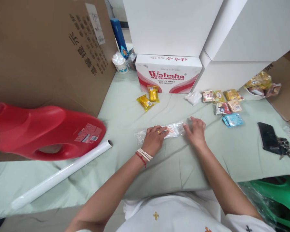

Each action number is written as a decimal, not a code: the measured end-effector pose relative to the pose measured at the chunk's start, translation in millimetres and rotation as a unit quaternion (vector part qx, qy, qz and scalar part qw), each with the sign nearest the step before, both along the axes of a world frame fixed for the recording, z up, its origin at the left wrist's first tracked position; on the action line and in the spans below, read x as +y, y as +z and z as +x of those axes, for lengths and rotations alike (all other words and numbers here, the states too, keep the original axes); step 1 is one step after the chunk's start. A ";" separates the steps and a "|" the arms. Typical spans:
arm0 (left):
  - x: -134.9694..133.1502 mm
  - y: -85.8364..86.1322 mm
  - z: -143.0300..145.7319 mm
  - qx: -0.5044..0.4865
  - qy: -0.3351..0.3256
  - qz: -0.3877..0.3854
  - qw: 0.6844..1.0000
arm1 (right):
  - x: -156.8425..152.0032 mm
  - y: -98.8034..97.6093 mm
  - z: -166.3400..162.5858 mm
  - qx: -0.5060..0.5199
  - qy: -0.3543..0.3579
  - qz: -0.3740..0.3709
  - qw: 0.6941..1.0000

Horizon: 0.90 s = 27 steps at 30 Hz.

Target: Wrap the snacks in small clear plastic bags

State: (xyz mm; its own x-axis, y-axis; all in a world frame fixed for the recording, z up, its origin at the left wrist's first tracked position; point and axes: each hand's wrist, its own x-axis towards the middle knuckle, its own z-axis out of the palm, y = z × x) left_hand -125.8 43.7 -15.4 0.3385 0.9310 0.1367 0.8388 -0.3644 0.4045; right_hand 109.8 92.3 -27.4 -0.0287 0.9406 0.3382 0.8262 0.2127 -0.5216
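A clear, crinkled plastic packet (pixel 176 129) with white contents and orange print lies flat on the green cloth in front of me. My left hand (pixel 155 139), wearing beaded and red bracelets and a ring, is closed over its left half with curled fingers and hides that part. At the packet's right end is my right hand (pixel 196 131), thumb and fingers apart. Its thumb tip is at the packet's edge; whether it touches I cannot tell. Two yellow-wrapped snacks (pixel 145 102) lie beyond the packet.
A Wahaha carton (pixel 169 74) stands at the back below white boxes. Several wrapped snacks (pixel 222 108) and a white bag (pixel 193 98) lie right. Further right are a phone (pixel 268 137) and keys (pixel 286 147). Left are a red jug (pixel 50 129), white roll (pixel 62 174) and large cardboard box (pixel 45 58).
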 end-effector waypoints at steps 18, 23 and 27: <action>-11.0 -0.1 -1.0 -0.023 0.021 -0.002 1.000 | -6.1 40.8 -76.4 0.005 0.189 -0.135 0.973; -14.5 4.6 -34.9 -0.103 0.194 0.033 0.975 | -23.2 14.6 -89.4 0.023 0.224 -0.088 0.970; -30.0 7.4 -55.1 -0.035 0.292 0.008 0.956 | -46.3 14.1 -85.0 -0.040 0.238 -0.051 0.969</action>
State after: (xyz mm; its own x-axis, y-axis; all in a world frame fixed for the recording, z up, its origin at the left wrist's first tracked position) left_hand -180.9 13.6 -8.1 -0.2492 0.9558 0.1563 0.8724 0.1514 0.4648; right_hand 24.8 46.0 -13.3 -0.4895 0.8432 0.2223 0.6862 0.5297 -0.4985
